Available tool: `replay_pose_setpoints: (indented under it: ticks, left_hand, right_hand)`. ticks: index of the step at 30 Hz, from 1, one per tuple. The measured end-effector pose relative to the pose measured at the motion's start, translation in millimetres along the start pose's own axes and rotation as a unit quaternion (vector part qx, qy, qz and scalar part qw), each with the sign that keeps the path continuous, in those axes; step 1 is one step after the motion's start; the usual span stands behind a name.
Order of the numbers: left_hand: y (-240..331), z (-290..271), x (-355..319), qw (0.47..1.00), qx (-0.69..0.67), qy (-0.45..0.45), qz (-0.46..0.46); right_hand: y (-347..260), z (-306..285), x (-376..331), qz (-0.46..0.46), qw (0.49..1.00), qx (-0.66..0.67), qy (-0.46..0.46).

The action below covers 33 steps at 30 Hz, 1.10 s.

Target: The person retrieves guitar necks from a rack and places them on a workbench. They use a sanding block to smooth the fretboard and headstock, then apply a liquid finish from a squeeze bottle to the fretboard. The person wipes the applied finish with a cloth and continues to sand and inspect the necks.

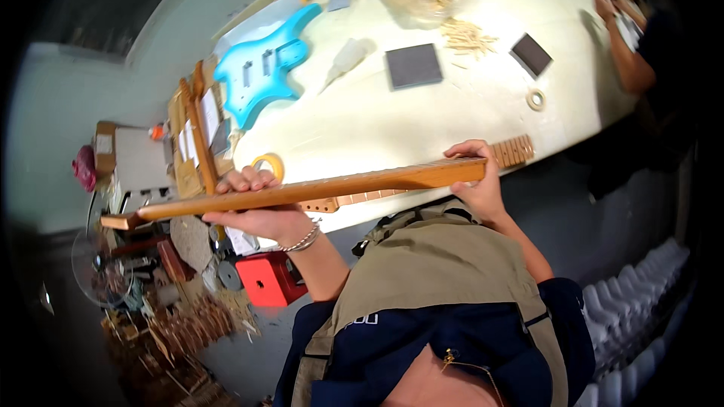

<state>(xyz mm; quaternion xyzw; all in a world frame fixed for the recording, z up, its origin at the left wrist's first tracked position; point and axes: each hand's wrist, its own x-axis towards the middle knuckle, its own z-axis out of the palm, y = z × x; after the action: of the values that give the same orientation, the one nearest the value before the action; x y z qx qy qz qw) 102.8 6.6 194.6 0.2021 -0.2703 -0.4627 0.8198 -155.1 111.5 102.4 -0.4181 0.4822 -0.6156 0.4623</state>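
Note:
I hold a long wooden guitar neck [339, 187] across my body, edge-on to the camera. My left hand [253, 203] grips it near the headstock end, with a beaded bracelet on the wrist. My right hand [477, 181] grips its other end, fingers curled over the top. Just behind it, a second fretted neck [513, 152] lies at the near edge of the white workbench [392, 117].
On the bench lie a light-blue guitar body [264, 68], two dark square pads [413, 66], a tape roll [269, 162], a small ring [536, 99] and wood sticks [467, 36]. Another person's arm [626, 53] works at the far right. A red box [269, 279] sits below left.

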Motion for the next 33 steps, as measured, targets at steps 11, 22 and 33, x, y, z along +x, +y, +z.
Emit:
replay_pose_setpoints:
  ticks: [11,22,33]
  left_hand:
    - [-17,33,-25,0.985,0.12,0.121,0.034]
    - [-12,20,-22,0.988,0.096,0.122,0.014]
    - [-30,23,-25,0.989,0.13,0.074,-0.016]
  right_hand:
    - [11,-31,46,0.163,0.975,0.141,-0.06]
    - [44,-24,54,0.195,0.956,0.215,-0.043]
    - [74,-28,57,0.206,0.94,0.273,0.01]
